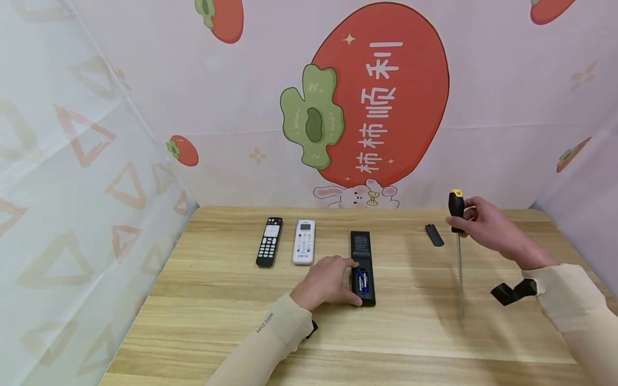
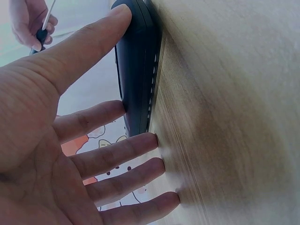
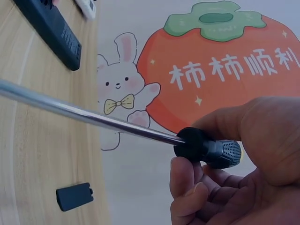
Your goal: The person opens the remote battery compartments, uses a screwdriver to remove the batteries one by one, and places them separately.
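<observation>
A black remote control (image 1: 362, 257) lies back side up on the table, its battery compartment uncovered with blue-and-silver batteries (image 1: 363, 282) inside. My left hand (image 1: 325, 281) rests at its left side. The thumb touches the near end and the index finger the edge; in the left wrist view the other fingers reach out fairly straight. To the right, my right hand (image 1: 492, 228) grips a screwdriver (image 1: 455, 206) by its black-and-yellow handle, the long metal shaft pointing down. Whether the tip touches the table I cannot tell. Beside it lies a small black battery cover (image 1: 434, 235).
Left of the black remote lie a white remote (image 1: 303, 242) and another black remote (image 1: 269, 242) with white buttons, both face up. A printed cloth (image 1: 232, 177) stands behind the wooden table (image 1: 217, 332). A black wrist mount (image 1: 514, 291) sits by the right sleeve.
</observation>
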Demonstrator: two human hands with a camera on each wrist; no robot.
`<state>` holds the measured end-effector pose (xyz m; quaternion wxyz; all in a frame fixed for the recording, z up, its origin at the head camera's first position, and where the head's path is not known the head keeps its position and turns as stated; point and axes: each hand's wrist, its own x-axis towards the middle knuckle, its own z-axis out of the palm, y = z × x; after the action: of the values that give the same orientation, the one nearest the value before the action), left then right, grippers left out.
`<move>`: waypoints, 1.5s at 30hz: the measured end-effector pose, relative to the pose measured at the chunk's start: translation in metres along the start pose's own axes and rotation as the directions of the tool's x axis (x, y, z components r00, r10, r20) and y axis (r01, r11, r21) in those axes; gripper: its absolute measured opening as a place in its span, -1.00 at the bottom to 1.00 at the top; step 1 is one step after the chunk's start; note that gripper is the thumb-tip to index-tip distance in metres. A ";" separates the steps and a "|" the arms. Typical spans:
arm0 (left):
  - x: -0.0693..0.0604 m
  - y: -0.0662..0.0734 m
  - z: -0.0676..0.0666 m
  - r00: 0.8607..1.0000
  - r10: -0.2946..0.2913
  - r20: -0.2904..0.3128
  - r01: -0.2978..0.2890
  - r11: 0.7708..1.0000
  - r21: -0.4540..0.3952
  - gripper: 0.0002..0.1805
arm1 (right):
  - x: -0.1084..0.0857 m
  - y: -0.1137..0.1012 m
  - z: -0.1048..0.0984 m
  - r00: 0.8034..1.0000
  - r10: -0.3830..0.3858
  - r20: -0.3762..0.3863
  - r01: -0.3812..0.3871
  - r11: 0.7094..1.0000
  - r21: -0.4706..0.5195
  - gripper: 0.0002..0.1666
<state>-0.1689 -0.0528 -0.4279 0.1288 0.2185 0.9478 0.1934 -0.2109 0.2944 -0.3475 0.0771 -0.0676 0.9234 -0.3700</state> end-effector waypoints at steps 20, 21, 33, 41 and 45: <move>0.003 -0.002 0.002 1.000 -0.002 0.006 0.002 1.000 0.001 -0.14 | -0.001 -0.014 0.014 0.998 -0.009 -0.064 0.017 0.992 0.123 -0.37; 0.003 -0.002 0.002 1.000 -0.002 0.006 0.002 1.000 0.002 -0.14 | -0.002 -0.015 0.014 0.997 -0.011 -0.070 0.020 0.991 0.133 -0.38; 0.001 -0.001 0.001 1.000 0.003 0.006 -0.003 1.000 0.003 -0.14 | -0.007 -0.020 0.016 0.992 -0.032 -0.121 0.053 0.984 0.173 -0.51; 0.001 -0.001 0.000 1.000 0.001 0.004 -0.001 1.000 -0.002 -0.15 | -0.007 -0.021 0.014 0.986 -0.047 -0.160 0.081 0.974 0.214 -0.55; 0.001 -0.001 0.000 1.000 0.001 0.002 0.000 1.000 -0.001 -0.14 | -0.007 -0.021 0.014 0.986 -0.051 -0.161 0.093 0.960 0.265 -0.58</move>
<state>-0.1696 -0.0530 -0.4283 0.1299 0.2189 0.9475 0.1937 -0.1997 0.2717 -0.3422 0.0012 -0.0617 0.8640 -0.4998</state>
